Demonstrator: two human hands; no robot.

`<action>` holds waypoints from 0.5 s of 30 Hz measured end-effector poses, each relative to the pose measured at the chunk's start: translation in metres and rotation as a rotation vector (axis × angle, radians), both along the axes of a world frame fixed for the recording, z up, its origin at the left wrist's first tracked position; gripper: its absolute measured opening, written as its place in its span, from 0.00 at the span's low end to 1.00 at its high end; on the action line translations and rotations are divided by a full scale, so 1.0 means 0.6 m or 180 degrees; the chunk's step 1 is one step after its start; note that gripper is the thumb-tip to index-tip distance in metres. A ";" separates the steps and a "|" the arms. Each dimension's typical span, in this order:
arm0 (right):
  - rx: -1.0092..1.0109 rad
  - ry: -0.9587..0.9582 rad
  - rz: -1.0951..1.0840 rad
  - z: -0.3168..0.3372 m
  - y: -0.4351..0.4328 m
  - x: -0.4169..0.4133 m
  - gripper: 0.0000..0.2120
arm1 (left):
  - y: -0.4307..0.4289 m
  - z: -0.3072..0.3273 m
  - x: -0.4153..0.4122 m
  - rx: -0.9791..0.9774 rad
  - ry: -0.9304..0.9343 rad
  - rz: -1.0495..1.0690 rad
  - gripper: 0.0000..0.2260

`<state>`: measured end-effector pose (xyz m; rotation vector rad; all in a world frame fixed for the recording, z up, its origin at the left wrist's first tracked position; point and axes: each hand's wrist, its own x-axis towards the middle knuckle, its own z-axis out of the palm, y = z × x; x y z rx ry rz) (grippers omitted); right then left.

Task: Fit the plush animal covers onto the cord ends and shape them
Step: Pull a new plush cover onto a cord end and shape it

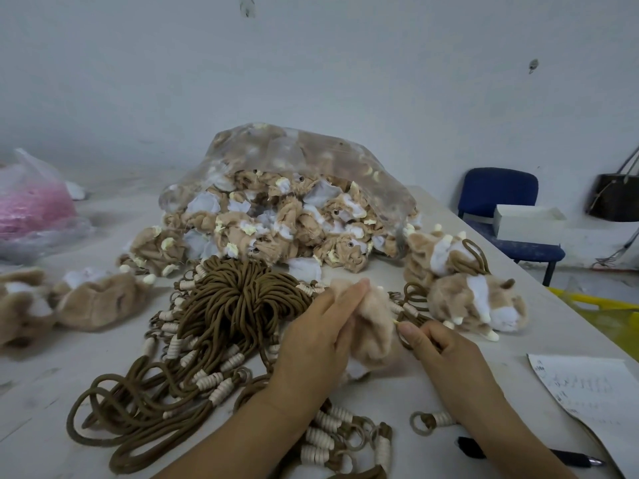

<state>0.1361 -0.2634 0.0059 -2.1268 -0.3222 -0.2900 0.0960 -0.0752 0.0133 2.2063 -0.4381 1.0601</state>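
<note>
- Cover (375, 326) is held near centre, just above the surface (86, 347), between both hands and just right of the cord bundle (242, 299).
- Left grip (318, 337): fingers straight, laid flat along the cover's left side to steady it; the thumb is hidden.
- Right grip (446, 350): narrow, fingers curled, pinching a cord (404, 340) right at the cover's right edge.
- The step in hand looks like feeding the cord end into the cover's opening.
- To do it well, turn the opening toward the right grip and pinch close to the cord's tip, so it goes in straight and does not buckle.
- Plush is slack and likely to fold over its own opening, so the left grip should spread the fabric, not bunch it.
- Loose loops from the bundle lie close by and could snag, so draw only the one cord.
- For shaping, match the finished animals (477, 302) on the right: face outward, ears free.
</note>
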 end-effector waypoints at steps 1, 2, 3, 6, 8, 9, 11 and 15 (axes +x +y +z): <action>-0.0015 0.0018 0.0007 0.000 0.003 -0.002 0.28 | -0.005 -0.001 -0.001 -0.0024 0.0077 0.0000 0.20; -0.0020 0.0031 0.0010 0.000 0.005 -0.004 0.27 | -0.008 -0.001 -0.001 -0.0018 0.0142 -0.0013 0.20; -0.0032 0.0045 0.0018 0.001 0.006 -0.004 0.25 | -0.010 -0.003 0.000 0.0006 0.0185 -0.0025 0.20; -0.0064 0.0072 0.0059 0.000 0.003 -0.004 0.26 | -0.006 -0.004 -0.002 -0.0014 0.0230 -0.0078 0.21; -0.0057 0.0083 0.0056 -0.002 -0.001 -0.003 0.29 | 0.000 -0.005 -0.002 -0.0164 0.0182 -0.0184 0.20; -0.0074 0.0094 0.0045 -0.003 -0.002 -0.002 0.31 | 0.003 -0.005 -0.001 -0.0249 0.0143 -0.0207 0.20; -0.0211 0.0109 -0.0019 -0.003 -0.006 0.001 0.33 | 0.009 -0.006 0.001 -0.0442 0.0069 -0.0174 0.21; -0.0263 0.0153 -0.0121 -0.006 -0.011 0.006 0.31 | 0.011 -0.005 0.004 -0.0560 0.0003 -0.0189 0.20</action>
